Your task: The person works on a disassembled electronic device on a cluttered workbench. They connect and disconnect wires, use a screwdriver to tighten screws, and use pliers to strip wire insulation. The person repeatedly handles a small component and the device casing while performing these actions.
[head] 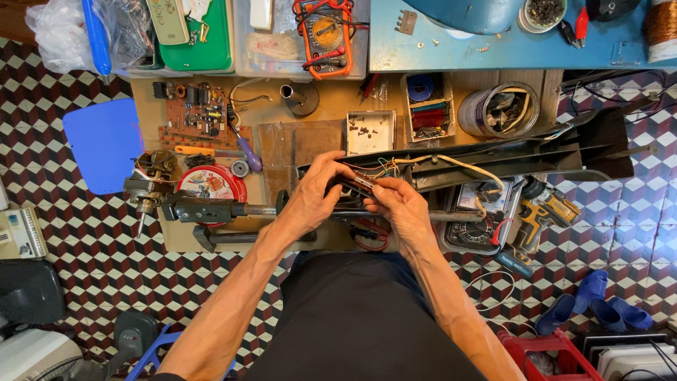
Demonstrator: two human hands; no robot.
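Housing [493,156], long, dark, lies across bench, long axis left-right, far end toward right; wires [384,168] spill at near end. Left hand [314,197] fingers curled, pinching small switch block [360,182]; right hand [398,204] fingertips closed on same block. Tray [370,132] just behind; drill [543,208] right

Up and left of the hands — a brown circuit board [199,111]; farther up, an orange multimeter [325,34]; rightward, a yellow-black cordless drill [541,209].
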